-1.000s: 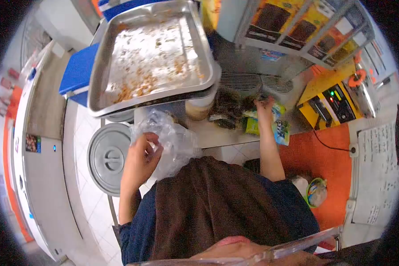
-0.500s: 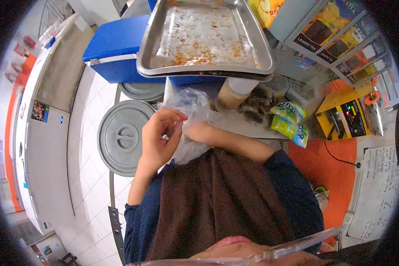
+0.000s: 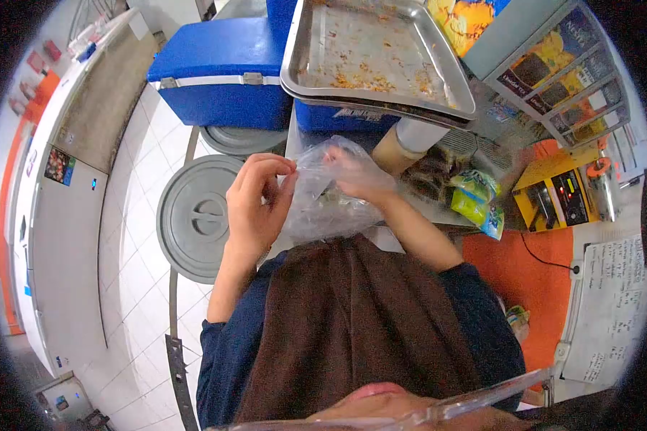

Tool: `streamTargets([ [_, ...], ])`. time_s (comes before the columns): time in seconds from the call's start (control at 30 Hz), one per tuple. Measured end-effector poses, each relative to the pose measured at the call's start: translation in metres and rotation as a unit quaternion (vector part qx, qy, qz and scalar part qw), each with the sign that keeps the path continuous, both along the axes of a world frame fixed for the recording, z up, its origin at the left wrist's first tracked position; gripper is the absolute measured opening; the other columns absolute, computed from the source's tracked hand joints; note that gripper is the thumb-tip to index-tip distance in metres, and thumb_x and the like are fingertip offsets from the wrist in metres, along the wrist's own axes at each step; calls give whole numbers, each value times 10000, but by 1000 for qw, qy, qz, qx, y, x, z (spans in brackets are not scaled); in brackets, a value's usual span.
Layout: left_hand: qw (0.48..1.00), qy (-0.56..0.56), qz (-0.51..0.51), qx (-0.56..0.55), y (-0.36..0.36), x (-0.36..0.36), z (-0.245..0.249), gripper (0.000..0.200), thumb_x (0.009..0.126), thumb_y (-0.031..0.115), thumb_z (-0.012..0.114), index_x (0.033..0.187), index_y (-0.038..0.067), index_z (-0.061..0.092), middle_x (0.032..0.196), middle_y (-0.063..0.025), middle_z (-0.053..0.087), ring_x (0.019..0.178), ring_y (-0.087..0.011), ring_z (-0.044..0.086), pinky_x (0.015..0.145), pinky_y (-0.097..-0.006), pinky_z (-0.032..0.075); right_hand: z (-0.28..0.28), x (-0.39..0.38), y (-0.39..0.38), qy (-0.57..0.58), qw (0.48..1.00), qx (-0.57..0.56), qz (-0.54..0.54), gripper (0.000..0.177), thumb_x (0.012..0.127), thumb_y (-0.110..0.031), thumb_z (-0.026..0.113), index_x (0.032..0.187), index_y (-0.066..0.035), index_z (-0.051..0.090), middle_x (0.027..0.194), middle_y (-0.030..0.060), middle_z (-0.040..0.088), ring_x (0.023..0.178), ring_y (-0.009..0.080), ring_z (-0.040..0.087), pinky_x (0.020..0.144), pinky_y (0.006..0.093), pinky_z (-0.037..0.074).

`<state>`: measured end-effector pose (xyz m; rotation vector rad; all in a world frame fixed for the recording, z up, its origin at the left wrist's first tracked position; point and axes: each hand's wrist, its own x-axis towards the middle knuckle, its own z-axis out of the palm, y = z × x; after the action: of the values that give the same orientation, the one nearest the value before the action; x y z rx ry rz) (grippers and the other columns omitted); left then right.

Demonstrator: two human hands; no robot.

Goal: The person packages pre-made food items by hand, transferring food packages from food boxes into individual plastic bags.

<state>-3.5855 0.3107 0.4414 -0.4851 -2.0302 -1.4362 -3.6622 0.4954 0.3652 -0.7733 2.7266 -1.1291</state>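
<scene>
A clear plastic bag (image 3: 313,215) hangs in front of the brown apron, with something greenish inside that I cannot make out. My left hand (image 3: 260,197) pinches the bag's upper left edge between thumb and fingertips. On the bag's right side, my right hand (image 3: 356,172) is at its upper part, partly behind the thin plastic, with blurred fingers. A container with a white lid (image 3: 418,135) stands just right of my right hand. Metal trays (image 3: 381,93) with brown crumbs lie above the bag.
Blue coolers (image 3: 223,65) stand at the upper left. Grey round lids (image 3: 201,219) are at the left. Green packets (image 3: 478,205) lie on the counter at the right, near a yellow and black machine (image 3: 557,197). A white freezer (image 3: 68,251) stands far left.
My right hand has moved up from the bag's lower middle to its upper right part. The bag looks more spread out. The view has shifted, so the trays appear farther right.
</scene>
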Motion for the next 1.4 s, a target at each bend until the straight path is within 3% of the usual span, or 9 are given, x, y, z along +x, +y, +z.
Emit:
streamTargets([
  [0.07,1000,9,-2,-1,1,1,4,199,674,-99,593,794,21,490,826,-75,577,467,-60,383,429,-181,337,26,5,-5,-70,997,-26,18,275,823,-229,432,1031,-78,529,1019,139,544,873,293,540,772,380,424],
  [0.13,1000,17,-6,-2,0,2,8,198,670,-99,597,787,21,493,824,-75,576,469,-60,384,429,-181,338,48,2,-18,-116,966,204,109,261,819,-224,447,1001,-75,558,993,143,564,889,301,548,770,384,429],
  [0.27,998,66,20,14,0,6,13,184,668,-102,595,768,22,502,821,-70,574,475,-61,397,432,-179,349,-6,13,-30,-192,948,253,-25,249,792,-211,474,964,-71,585,930,150,583,885,317,545,756,387,433],
  [0.33,998,57,21,26,-2,10,13,180,668,-102,593,763,22,504,821,-69,573,477,-62,403,435,-180,353,-49,13,-25,155,983,80,-59,274,744,-253,528,894,-28,578,886,146,573,804,265,560,671,376,451],
  [0.43,998,47,13,-25,-6,13,7,174,674,-101,586,772,20,508,825,-70,572,481,-65,423,437,-183,362,-35,8,-20,27,968,250,-23,258,719,-235,532,884,-44,587,942,146,565,875,279,540,719,378,433],
  [0.67,999,29,-13,-5,1,12,0,158,690,-84,588,779,23,514,818,-66,568,469,-65,429,424,-188,360,23,17,17,76,961,255,71,226,737,-214,519,879,-53,589,923,140,571,869,319,533,711,373,427],
  [0.87,999,35,4,0,7,4,4,154,696,-78,587,785,24,512,825,-65,562,455,-62,411,417,-189,348,15,24,21,-22,992,22,-121,251,802,-258,489,891,-45,589,941,110,592,866,275,549,741,336,422],
  [1.13,990,113,66,-53,5,-6,11,168,680,-139,481,674,20,535,895,-91,551,500,-95,448,459,-195,360,68,96,29,-44,990,-89,102,194,728,106,495,845,-28,571,840,95,615,786,188,589,736,297,447],
  [1.4,992,20,-116,-53,19,-12,9,283,628,-143,456,747,45,631,881,-93,586,608,-153,540,508,-223,401,75,78,51,62,889,-443,-96,77,863,-106,471,913,-48,461,840,98,586,715,134,554,668,250,441],
])
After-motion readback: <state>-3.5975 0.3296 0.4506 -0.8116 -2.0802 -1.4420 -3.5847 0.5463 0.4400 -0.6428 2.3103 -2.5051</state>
